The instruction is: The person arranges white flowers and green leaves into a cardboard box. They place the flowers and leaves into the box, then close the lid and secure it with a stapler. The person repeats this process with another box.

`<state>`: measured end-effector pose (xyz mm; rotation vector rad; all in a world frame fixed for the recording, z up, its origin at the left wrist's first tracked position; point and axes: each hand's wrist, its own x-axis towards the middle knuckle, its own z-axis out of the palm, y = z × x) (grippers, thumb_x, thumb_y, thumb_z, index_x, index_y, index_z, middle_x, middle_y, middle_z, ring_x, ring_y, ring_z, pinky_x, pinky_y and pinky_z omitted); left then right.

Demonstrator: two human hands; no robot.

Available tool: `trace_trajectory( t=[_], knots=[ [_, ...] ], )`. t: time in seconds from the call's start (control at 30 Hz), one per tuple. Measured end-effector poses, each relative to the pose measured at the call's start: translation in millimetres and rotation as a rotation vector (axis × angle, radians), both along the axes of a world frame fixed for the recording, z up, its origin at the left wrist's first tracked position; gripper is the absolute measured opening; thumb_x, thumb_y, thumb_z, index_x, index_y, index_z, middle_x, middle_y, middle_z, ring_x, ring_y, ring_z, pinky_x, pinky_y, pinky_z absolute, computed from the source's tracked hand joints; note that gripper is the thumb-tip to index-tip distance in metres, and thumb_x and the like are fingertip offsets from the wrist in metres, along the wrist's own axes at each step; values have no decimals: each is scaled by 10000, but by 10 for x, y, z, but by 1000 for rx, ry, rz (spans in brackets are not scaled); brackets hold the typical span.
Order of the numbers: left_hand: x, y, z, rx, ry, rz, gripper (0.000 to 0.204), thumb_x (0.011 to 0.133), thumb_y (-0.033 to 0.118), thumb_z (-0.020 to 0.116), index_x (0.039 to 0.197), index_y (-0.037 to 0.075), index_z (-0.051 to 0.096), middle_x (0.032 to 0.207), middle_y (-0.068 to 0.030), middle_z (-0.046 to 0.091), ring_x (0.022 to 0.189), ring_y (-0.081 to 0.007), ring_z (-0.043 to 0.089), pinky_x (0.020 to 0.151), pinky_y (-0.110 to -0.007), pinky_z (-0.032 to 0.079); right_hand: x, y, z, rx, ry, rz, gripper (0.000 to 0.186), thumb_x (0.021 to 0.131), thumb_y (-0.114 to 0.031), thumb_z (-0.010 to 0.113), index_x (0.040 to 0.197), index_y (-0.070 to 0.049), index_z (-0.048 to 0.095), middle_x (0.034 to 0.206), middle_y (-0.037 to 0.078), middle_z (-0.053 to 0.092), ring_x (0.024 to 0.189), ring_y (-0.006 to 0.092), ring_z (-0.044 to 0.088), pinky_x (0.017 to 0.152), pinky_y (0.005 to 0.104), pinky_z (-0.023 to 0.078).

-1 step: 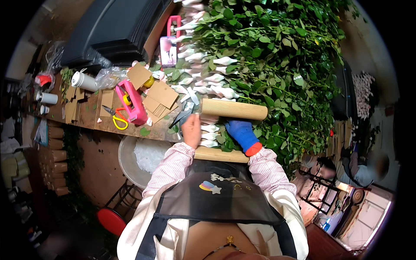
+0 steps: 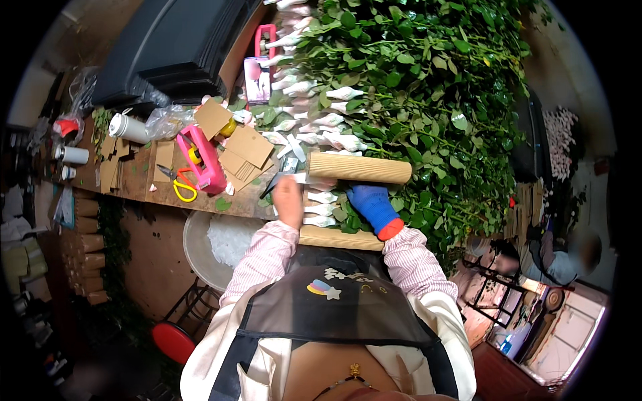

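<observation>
My left hand (image 2: 289, 202) is bare and closed, at the left end of a tan corrugated cardboard roll (image 2: 361, 168). A pale strip (image 2: 300, 178) shows between its fingertips and the roll; I cannot make out what it is. A dark object (image 2: 270, 185) lies partly hidden beside that hand. My right hand (image 2: 372, 207), in a blue glove with a red cuff, rests against the near side of the roll, its fingers hidden beneath. Between my hands lie rose heads in white sleeves (image 2: 324, 198), stems to the right. A corrugated cardboard edge (image 2: 341, 238) runs nearest me.
Leafy stems (image 2: 414, 100) pile high at the right. Left on the table are a pink tape dispenser (image 2: 204, 160), yellow-handled scissors (image 2: 185, 190), cardboard pieces (image 2: 246, 152) and a phone (image 2: 257, 80). A tub (image 2: 196, 248) stands below the table edge.
My left hand has shifted slightly, and the pale strip at its fingertips shows more. Less of the dark object beside it is visible. My right hand stays under the roll.
</observation>
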<state>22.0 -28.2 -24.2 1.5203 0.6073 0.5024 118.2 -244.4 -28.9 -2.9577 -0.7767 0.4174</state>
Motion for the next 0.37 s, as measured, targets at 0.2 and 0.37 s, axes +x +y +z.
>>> trace_trajectory(
  t=[0.2, 0.37],
  knots=[
    [-61, 382, -165, 195, 217, -342, 207, 953, 223, 709, 949, 55, 589, 810, -110, 681, 783, -232, 672, 710, -377, 528, 12, 135, 452, 7, 148, 86, 659, 897, -399, 668, 1486, -130, 547, 1538, 249, 499, 1416, 434, 477, 1185, 585, 356],
    [55, 132, -218, -21, 461, -606, 589, 951, 463, 758, 1389, 95, 619, 1055, -161, 776, 834, -334, 703, 773, -408, 543, -14, 102, -256, -52, -22, -41, 815, 876, -480, 729, 1569, -158, 444, 1605, 223, 429, 1479, 442, 398, 1219, 604, 293]
  ],
)
